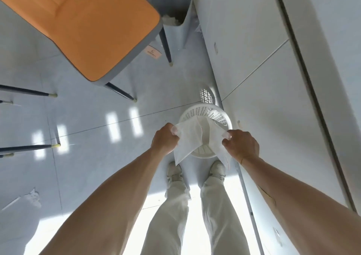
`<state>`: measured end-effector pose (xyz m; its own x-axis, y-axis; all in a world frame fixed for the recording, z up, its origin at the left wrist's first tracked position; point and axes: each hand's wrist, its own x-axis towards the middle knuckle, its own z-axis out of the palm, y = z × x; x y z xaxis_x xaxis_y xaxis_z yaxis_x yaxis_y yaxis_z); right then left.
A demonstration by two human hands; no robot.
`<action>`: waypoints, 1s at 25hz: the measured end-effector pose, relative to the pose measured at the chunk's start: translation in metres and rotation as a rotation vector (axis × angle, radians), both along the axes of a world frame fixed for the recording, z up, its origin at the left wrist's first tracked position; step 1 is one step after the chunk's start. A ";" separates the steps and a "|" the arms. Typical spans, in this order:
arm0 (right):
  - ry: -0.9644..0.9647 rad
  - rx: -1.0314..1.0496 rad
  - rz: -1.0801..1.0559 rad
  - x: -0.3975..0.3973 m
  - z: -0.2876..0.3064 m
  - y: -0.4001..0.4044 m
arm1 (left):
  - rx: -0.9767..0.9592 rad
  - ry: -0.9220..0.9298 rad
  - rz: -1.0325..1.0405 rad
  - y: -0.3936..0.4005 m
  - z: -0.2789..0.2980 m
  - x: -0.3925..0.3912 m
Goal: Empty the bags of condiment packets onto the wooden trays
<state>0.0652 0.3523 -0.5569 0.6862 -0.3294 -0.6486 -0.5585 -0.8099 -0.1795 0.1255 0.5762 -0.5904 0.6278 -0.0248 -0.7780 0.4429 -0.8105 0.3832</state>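
Head view looks straight down at a pale grey tiled floor (88,133). Both hands hold thin translucent white plastic bags with red seal lines (197,139) above a round white perforated plastic basket (213,112) that stands on the floor just ahead of the person's white shoes (175,173). Left hand (165,139) – grip clamped on the bags' left edge, fingers curled round it. Right hand (243,144) – grip pinched on the right edge. The bags look flat, stretched between the hands. The basket sits just beside the white cabinet front (254,69) on the right. Open floor to the left, up to the orange-seated chair with dark legs (84,26). A grey rectangular waste bin (175,20) holding white scraps stands past the chair, near the cabinet. A small label under the chair seat – unreadable.
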 end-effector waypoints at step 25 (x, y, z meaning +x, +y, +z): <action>0.300 0.118 -0.212 0.041 -0.310 -0.009 | 0.058 0.316 0.146 -0.078 -0.291 0.023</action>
<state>0.1061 0.3431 -0.8665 0.3851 -0.3546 -0.8520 -0.7531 -0.6544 -0.0681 0.1489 0.4986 -0.8810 0.3494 0.0976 -0.9319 0.6449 -0.7466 0.1636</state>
